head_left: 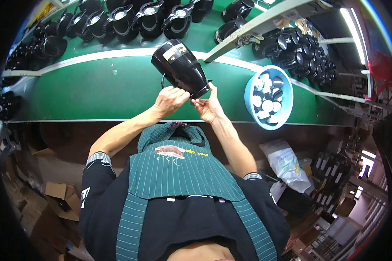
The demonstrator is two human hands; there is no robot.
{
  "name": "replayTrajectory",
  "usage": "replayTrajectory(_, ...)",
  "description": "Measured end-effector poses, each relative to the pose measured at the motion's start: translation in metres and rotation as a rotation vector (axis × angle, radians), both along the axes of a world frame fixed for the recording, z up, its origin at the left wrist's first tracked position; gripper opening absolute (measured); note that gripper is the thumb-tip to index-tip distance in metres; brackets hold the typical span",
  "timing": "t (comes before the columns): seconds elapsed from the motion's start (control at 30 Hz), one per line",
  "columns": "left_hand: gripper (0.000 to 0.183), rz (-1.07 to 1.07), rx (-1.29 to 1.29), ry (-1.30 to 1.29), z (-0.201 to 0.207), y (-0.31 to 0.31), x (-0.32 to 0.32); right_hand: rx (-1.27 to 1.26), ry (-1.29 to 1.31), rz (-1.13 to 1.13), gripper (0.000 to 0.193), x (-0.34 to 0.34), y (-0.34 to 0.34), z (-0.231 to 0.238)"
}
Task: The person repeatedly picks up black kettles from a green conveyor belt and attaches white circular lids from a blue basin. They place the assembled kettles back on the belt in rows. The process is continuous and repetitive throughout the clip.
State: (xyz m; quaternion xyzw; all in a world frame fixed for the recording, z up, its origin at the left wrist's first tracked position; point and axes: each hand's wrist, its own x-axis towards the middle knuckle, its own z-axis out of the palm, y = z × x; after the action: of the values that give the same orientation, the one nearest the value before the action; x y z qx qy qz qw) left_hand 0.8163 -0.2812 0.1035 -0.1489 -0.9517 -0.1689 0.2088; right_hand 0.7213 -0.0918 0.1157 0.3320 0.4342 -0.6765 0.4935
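Observation:
A glossy black thermal jug (178, 65) with a pale label hangs tilted over the green bench, its wide end pointing away and its narrower end toward me. My left hand (172, 101) is closed at the handle side, its fingers curled by the jug's near end. With thumb and fingers, my right hand (209, 105) grips the near rim from the right. My fingers hide part of that end, so what they do at the rim is not clear. Right of my hands, a light blue basin (249, 98) holds several black and white round lids (268, 105).
Rows of black jugs (122, 24) stand along the far side of the green bench (91, 93). A pale metal rail (244, 37) crosses at the upper right, with more black jugs (287, 52) beyond. Below are a white bag (287, 165) and a cardboard box (63, 200).

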Motion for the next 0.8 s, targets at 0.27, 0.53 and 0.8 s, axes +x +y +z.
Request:
replayTrajectory(0.27, 0.009, -0.059, -0.006, -0.043, -0.018, -0.022, -0.013, -0.018, 0.125, -0.024, 0.093, 0.022, -0.017, 0.018)
replayTrajectory(0.53, 0.015, 0.098, 0.196, -0.128, -0.030, -0.002, -0.027, 0.516, 0.806, 0.222, 0.080, 0.011, -0.030, -0.008)
replayTrajectory(0.8, 0.020, 0.306, 0.839, -0.296, -0.068, -0.037, -0.096, 0.878, 1.281, 0.131, 0.059, -0.021, 0.039, -0.010)
